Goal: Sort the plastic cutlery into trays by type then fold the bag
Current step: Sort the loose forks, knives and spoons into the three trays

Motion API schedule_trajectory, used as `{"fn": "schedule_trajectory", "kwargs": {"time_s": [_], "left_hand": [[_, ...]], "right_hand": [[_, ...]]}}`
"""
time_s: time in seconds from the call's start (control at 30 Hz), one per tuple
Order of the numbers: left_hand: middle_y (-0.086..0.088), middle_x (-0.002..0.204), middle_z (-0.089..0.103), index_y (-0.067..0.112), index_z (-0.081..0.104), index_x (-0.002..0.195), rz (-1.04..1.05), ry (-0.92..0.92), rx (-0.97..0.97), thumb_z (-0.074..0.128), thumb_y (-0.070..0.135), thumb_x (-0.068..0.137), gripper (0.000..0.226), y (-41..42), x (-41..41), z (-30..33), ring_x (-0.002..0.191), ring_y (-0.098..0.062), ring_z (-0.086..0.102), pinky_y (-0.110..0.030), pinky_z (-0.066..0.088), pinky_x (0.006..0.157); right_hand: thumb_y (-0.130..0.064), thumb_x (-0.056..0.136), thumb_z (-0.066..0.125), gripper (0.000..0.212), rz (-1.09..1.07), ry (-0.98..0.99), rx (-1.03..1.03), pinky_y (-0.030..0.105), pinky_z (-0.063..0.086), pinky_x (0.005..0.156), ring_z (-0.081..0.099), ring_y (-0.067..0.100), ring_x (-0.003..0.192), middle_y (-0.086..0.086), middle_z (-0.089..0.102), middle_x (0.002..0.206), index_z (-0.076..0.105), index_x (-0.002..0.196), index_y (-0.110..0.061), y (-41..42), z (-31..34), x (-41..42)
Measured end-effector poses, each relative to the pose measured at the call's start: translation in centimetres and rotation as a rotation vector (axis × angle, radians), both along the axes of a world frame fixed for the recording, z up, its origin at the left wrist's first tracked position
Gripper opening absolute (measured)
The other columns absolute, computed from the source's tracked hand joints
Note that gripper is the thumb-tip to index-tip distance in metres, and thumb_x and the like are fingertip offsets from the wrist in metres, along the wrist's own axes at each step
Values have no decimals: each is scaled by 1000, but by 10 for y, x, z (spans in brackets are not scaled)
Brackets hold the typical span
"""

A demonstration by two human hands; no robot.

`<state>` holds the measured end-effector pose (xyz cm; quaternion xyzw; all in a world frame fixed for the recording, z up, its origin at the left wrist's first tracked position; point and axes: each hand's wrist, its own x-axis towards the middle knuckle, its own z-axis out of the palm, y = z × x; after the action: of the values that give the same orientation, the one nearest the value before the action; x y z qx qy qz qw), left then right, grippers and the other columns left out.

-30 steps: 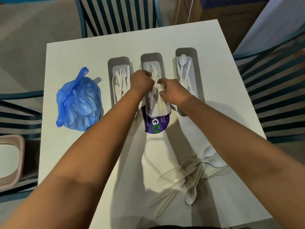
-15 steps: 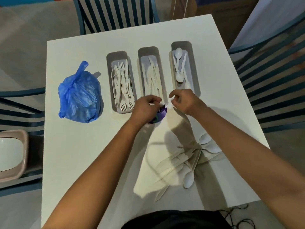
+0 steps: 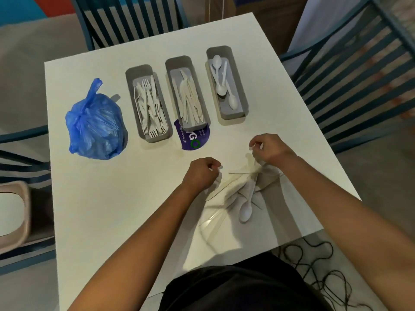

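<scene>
Head view, loose white cutlery pile (image 3: 238, 189), translucent knives, one spoon (image 3: 246, 211)

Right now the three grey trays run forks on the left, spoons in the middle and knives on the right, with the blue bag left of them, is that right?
Not quite. The head view shows knives in the middle tray and spoons in the right tray; those two are swapped. Forks do fill the left tray, and the blue bag does sit left of all three.
</scene>
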<state>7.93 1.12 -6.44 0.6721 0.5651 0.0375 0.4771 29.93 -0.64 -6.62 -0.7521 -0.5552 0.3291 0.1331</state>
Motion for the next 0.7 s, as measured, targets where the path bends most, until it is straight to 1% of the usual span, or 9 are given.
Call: {"fn": "schedule_trajectory", "kwargs": {"time_s": [0.13,0.17,0.23,0.33,0.43,0.5,0.57,0.63,0.7], "left_hand": [[-4,112,69,10,69,105,-46,30,20,51,8,89,25,-11,0,-6,103,-18,62,-16,41,83],[-3,113,69,11,69,105,-63,43,28,51,8,88,25,-16,1,-9,104,-17,62,-16,41,85],[-2,113,68,14,69,104,-71,65,24,51,8,86,26,-26,1,-14,104,-17,62,-21,45,87],[-4,114,65,16,69,108,-86,125,58,51,8,84,31,-35,4,-17,104,-19,60,-26,46,87],[-4,114,64,18,67,110,-81,181,95,52,11,86,29,-43,13,-19,106,-21,59,-28,45,87],[-2,115,63,21,66,113,-63,232,120,53,15,87,29,-51,23,-19,107,-21,59,-30,45,88],[-3,116,62,22,64,116,-60,314,172,49,18,89,31,-56,30,-21,108,-23,58,-33,44,90],[-6,113,61,20,62,116,-62,418,244,44,18,91,31,-62,35,-23,106,-26,58,-33,40,86],[-6,111,59,17,60,114,-50,491,280,43,17,91,28,-67,36,-27,104,-27,57,-32,36,81]], "right_hand": [[-7,87,54,21,-39,-57,-26,27,45,82,57,22,88,13,62,101,70,101,-6,-25,-7,4],[-8,87,54,21,-40,-74,-33,28,45,84,58,25,92,14,62,103,70,101,-6,-32,-9,4],[-8,86,54,22,-41,-84,-50,32,47,89,58,28,99,15,61,105,69,102,-6,-42,-12,6],[-8,85,58,21,-51,-62,-52,36,48,92,59,28,99,14,59,104,67,104,-8,-56,-18,12],[-13,85,60,24,23,-82,-75,37,47,91,58,28,101,13,58,106,67,108,-11,-64,-22,22],[-18,86,59,27,79,-107,-109,35,46,91,56,28,104,12,56,109,65,112,-13,-67,-22,30],[-21,88,58,30,114,-108,-127,32,43,88,54,25,106,11,55,112,62,116,-15,-69,-23,33],[-20,88,59,31,146,-76,-122,29,40,86,53,24,107,10,55,112,60,118,-15,-70,-26,33],[-15,88,58,31,184,-50,-128,29,39,86,53,24,108,10,56,114,59,119,-13,-72,-29,31]]}}
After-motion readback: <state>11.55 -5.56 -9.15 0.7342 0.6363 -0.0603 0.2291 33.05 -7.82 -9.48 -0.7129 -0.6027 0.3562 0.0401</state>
